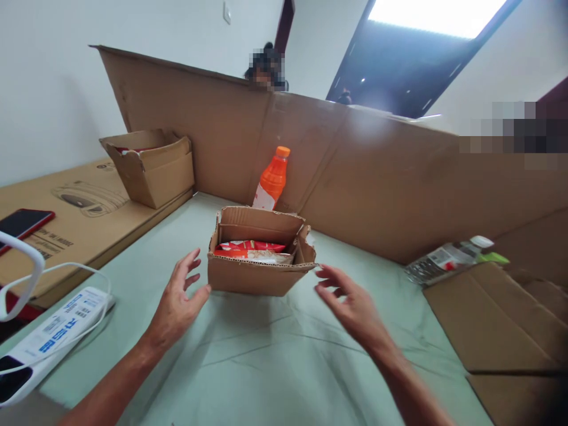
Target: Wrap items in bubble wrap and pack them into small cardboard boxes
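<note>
A small open cardboard box stands on the pale green table, with red and white snack packets inside. To its left is my left hand, fingers spread and curved, apart from the cardboard. My right hand is at the box's right corner with its fingers apart; whether the fingertips touch the edge I cannot tell. Neither hand holds anything. Just behind the box, an orange drink bottle leans to the right, its bottom hidden by the box.
A tall cardboard panel crosses the back. At left are another cardboard box, a phone and a white power strip with a cable. A clear bottle lies near folded cardboard. Behind the panel, a person's head shows.
</note>
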`<state>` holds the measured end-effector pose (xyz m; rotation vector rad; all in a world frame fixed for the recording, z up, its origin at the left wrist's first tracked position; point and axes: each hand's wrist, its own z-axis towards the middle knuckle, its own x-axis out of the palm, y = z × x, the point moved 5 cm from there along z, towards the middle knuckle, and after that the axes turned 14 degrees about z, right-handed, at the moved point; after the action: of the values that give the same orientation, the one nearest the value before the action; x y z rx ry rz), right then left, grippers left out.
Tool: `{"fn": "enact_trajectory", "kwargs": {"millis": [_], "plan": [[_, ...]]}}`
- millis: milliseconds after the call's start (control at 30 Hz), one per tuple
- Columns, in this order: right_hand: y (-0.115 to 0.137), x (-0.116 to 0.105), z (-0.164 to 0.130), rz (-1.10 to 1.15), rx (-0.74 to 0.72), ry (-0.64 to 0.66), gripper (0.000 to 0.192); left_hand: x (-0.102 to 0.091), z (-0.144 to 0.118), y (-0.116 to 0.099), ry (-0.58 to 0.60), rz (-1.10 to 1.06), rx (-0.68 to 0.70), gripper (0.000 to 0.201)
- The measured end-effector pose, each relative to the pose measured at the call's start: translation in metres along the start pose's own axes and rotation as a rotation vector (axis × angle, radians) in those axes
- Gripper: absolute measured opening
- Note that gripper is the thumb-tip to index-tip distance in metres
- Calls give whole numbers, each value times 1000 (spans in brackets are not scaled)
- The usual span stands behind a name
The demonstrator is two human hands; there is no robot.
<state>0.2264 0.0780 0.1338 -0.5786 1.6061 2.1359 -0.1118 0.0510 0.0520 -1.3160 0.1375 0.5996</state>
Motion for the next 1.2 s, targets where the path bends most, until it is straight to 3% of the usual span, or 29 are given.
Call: {"fn": "enact_trajectory", "kwargs": {"millis": [100, 200, 300, 433, 500, 567, 633, 700, 767, 900, 967, 1067, 1200], "plan": [[-16, 46, 3, 105, 64, 185, 54, 17, 12, 4, 121, -119, -78, 68], [-10, 60, 10, 98, 90, 169, 44, 27, 21, -12, 105, -133, -71, 65], [-9, 39, -14, 45, 101, 95, 34, 40, 5, -30, 95, -121, -19, 64], [-27, -12, -109, -61, 101, -117, 27, 59, -56, -38, 298, -141, 38, 61], [-35, -29, -161, -113, 89, -161, 26, 56, -84, -34, 367, -85, 65, 57], [-41, -38, -199, -145, 77, -169, 29, 43, -97, -30, 330, 34, 116, 50], [-50, -43, -215, -105, 83, -150, 52, 30, -98, -29, 269, 144, 144, 43], [-63, -43, -213, 26, 105, -104, 87, 27, -96, -27, 274, 179, 96, 42], [-76, -40, -197, 192, 116, -39, 113, 34, -97, -22, 351, 132, -8, 45], [-88, -26, -160, 432, 80, 98, 141, 56, -108, -5, 501, -18, -209, 51], [-90, -20, -149, 494, 41, 127, 146, 63, -107, 0, 465, -39, -244, 55], [-94, -22, -145, 512, 9, 56, 141, 80, -97, -9, 438, -38, -227, 61], [-110, -46, -154, 450, 41, -175, 122, 130, -81, -45, 461, -111, -140, 78]]}}
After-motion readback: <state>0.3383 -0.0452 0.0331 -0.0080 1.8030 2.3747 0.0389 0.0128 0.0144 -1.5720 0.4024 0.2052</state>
